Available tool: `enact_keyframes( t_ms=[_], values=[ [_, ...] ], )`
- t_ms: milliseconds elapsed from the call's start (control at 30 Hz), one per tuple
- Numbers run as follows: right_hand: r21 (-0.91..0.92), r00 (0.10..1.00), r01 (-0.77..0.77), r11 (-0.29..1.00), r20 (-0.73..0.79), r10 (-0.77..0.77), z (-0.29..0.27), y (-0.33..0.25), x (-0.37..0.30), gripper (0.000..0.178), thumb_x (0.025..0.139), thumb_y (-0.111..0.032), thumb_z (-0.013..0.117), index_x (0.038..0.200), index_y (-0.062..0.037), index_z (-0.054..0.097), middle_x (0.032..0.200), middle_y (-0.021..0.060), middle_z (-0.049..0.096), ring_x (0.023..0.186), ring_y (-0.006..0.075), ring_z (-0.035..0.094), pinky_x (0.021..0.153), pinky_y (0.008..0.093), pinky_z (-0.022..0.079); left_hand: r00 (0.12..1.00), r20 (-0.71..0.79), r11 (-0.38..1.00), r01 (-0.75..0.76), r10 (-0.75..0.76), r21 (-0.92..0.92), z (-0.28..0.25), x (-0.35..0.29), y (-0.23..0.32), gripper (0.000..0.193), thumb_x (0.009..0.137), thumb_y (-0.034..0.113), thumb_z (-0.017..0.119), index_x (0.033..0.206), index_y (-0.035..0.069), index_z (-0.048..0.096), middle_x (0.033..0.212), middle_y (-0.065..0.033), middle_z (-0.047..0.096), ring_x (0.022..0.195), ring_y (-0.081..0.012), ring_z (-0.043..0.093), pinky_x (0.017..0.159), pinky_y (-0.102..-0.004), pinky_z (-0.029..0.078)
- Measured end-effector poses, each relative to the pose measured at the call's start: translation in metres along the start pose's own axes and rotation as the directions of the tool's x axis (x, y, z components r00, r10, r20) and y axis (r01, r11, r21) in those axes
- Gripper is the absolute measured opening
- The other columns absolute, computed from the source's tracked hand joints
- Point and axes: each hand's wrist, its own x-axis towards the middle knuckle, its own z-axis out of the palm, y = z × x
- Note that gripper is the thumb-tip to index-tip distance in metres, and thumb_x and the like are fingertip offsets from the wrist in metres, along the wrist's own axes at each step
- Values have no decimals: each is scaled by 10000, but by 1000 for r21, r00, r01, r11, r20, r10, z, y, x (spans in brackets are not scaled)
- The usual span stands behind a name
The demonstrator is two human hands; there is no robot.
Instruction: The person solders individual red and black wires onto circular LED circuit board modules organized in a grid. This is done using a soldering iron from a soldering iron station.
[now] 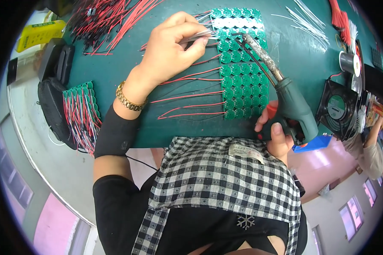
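Note:
My right hand [276, 138] is wrapped round the grip of a dark green soldering gun [295, 108]. Its hot tip reaches up and left onto the panel of small round green circuit boards [244, 91], near the upper rows. My left hand [172, 46] pinches a few thin pale wires [202, 34] at the panel's left edge, close to the tip. Whether their ends touch the boards is too small to tell. Red and black wires [191, 95] run from the panel's left edge, several passing beneath my left hand. One upper row of boards looks bright white from glare.
A heap of red and black wires [98, 23] lies at the back left, white wires [308, 23] at the back right. Wired boards [81, 110] hang over a black case [51, 106]. A solder spool [349, 63] and black fan [338, 108] stand right. Another person's arm [372, 138] shows far right.

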Motion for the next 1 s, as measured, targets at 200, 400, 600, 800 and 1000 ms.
enact_keyframes(
  t_ms=[200,400,600,800,1000],
  values=[
    [-21,992,35,999,124,-32,-4,4,-1,431,823,-217,620,1172,6,500,834,78,565,659,141,530,595,281,460,998,56,999,10,-12,39,-1,-3,5,125,717,62,690,835,28,667,842,-39,586,613,-117,547,542,-245,445],
    [-33,988,7,999,156,-2,-5,3,-4,392,821,-163,610,1160,3,503,859,68,565,666,130,539,608,272,472,998,43,995,32,-37,93,3,-5,4,132,675,83,692,766,5,635,856,-60,598,722,-191,586,658,-290,479],
    [-125,991,-31,992,123,46,-5,4,-8,266,818,-145,614,1033,3,564,833,71,587,675,136,569,606,281,487,999,29,987,30,-35,158,8,-6,5,127,672,111,674,742,16,629,858,-63,605,760,-231,600,691,-319,482],
    [-197,989,-15,980,140,43,-5,6,-8,186,818,-124,607,968,-14,590,801,63,598,669,151,583,609,301,491,998,33,982,39,-46,184,8,-7,5,118,668,117,662,727,22,626,847,-59,602,760,-240,597,689,-329,483],
    [-342,971,135,930,232,-55,-8,11,-2,188,808,-109,608,975,-23,591,809,62,595,674,155,581,608,309,489,999,30,978,31,-38,208,6,-7,3,121,666,123,662,728,22,633,851,-62,605,762,-244,601,693,-331,487]
  ],
)
